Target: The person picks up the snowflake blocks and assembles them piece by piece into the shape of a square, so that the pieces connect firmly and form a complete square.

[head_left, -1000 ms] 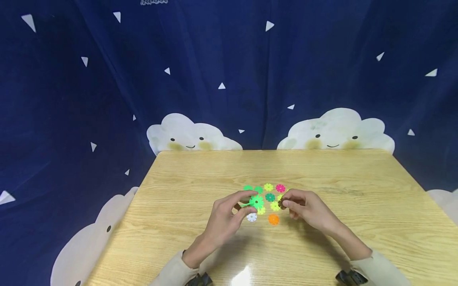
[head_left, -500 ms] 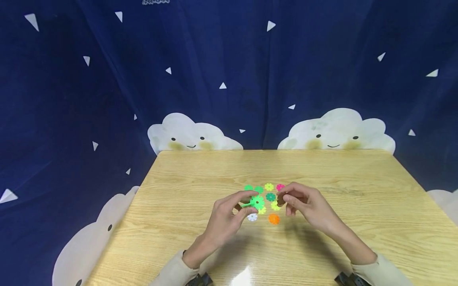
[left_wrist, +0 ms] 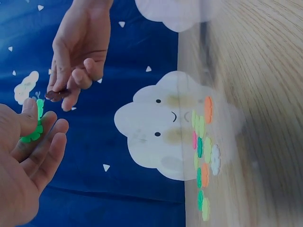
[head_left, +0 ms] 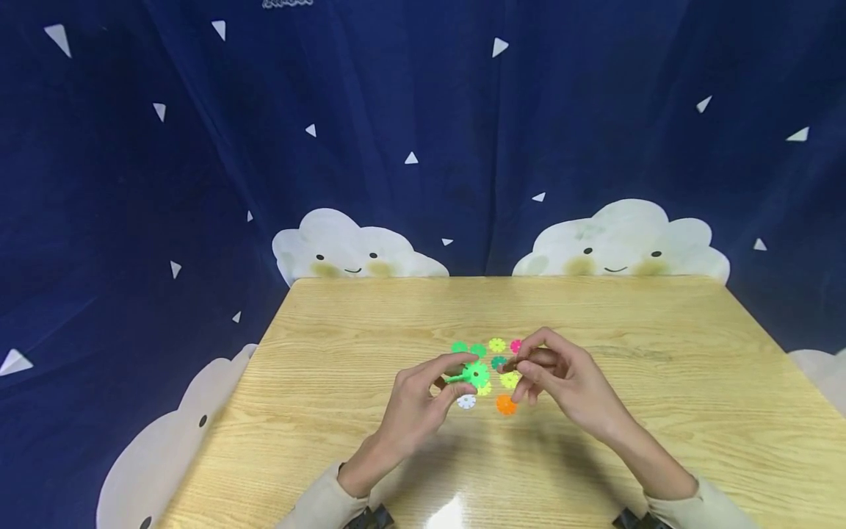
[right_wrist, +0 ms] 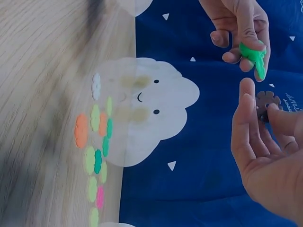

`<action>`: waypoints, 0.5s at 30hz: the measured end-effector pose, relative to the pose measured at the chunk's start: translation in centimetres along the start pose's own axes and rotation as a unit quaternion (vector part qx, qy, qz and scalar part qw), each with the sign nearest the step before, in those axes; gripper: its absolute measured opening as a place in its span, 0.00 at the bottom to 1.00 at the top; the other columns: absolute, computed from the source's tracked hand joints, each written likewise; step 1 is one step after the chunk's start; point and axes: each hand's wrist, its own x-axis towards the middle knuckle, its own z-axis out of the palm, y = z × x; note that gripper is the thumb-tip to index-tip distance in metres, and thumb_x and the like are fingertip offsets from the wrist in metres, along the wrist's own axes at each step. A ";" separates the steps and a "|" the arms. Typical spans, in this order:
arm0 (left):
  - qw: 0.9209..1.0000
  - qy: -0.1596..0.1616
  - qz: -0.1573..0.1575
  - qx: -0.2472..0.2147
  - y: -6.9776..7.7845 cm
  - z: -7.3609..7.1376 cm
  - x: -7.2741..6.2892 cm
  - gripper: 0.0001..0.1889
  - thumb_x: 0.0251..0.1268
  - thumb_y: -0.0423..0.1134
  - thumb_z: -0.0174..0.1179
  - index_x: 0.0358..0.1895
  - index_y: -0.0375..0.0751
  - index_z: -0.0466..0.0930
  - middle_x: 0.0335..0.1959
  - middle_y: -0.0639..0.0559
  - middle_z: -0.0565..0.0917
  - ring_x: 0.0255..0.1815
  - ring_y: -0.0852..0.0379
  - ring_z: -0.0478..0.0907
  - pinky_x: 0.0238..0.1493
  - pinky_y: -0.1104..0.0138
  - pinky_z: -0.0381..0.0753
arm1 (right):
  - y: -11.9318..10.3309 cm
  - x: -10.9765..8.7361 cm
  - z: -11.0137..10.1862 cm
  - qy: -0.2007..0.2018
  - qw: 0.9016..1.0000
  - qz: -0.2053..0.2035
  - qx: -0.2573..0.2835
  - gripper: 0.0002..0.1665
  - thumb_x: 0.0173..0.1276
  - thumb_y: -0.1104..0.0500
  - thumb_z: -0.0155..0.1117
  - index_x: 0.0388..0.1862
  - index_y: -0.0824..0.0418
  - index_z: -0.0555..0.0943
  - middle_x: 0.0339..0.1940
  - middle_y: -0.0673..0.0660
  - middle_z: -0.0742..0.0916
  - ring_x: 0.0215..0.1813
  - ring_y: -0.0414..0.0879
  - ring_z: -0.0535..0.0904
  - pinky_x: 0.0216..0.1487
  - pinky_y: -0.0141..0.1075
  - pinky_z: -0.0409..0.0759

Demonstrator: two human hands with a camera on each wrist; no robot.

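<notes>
My left hand pinches two bright green notched plastic discs between thumb and fingers. The pair is joined at an angle, with one facing the head camera and the other nearly edge-on. Just to the right, my right hand holds a brown notched disc between thumb and index finger. In the head view this brown piece is tilted almost edge-on toward the green pair, with a small gap between them. Both hands are raised above the table, as the wrist views show.
Loose notched discs lie flat on the wooden table beneath the hands: an orange disc, a white disc, a pink disc, a dark green disc and several others. A blue curtain hangs behind the table.
My right hand has risen and moved left with the brown disc, turning it from face-on to nearly edge-on and nearer the green pair. The left hand has stayed almost still.
</notes>
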 end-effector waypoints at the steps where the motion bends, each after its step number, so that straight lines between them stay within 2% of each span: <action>1: 1.000 0.000 0.000 0.000 0.0 0.0 0.0 0.21 0.57 0.32 0.75 0.56 0.41 0.86 0.45 0.49 0.91 0.40 0.58 0.88 0.37 0.73 0.85 | -0.1 0.0 0.1 0.003 1.000 0.001 -0.003 0.05 0.77 0.69 0.60 0.49 0.64 0.76 0.48 0.63 0.90 0.32 0.56 0.88 0.29 0.42 0.87; 4: 1.000 -0.002 -0.002 0.002 0.1 0.0 0.1 0.20 0.59 0.33 0.74 0.56 0.41 0.86 0.45 0.49 0.91 0.39 0.58 0.88 0.37 0.74 0.85 | -0.1 0.0 0.4 0.017 1.000 0.007 -0.013 0.06 0.75 0.69 0.63 0.47 0.61 0.78 0.47 0.60 0.88 0.32 0.54 0.86 0.29 0.43 0.87; 7: 1.000 -0.002 -0.002 -0.002 0.2 0.0 0.1 0.20 0.58 0.32 0.74 0.56 0.40 0.86 0.44 0.50 0.91 0.39 0.58 0.88 0.37 0.73 0.85 | -0.1 -0.2 0.8 0.034 0.999 0.011 -0.013 0.07 0.74 0.68 0.65 0.47 0.60 0.79 0.43 0.59 0.87 0.27 0.56 0.83 0.27 0.43 0.86; 15: 1.000 -0.002 0.004 -0.014 0.5 0.3 0.1 0.20 0.59 0.32 0.74 0.56 0.39 0.86 0.42 0.49 0.91 0.40 0.58 0.88 0.38 0.75 0.84 | -0.1 -0.4 1.5 0.052 0.998 -0.030 0.004 0.09 0.73 0.73 0.63 0.47 0.62 0.79 0.34 0.58 0.89 0.20 0.53 0.78 0.21 0.40 0.81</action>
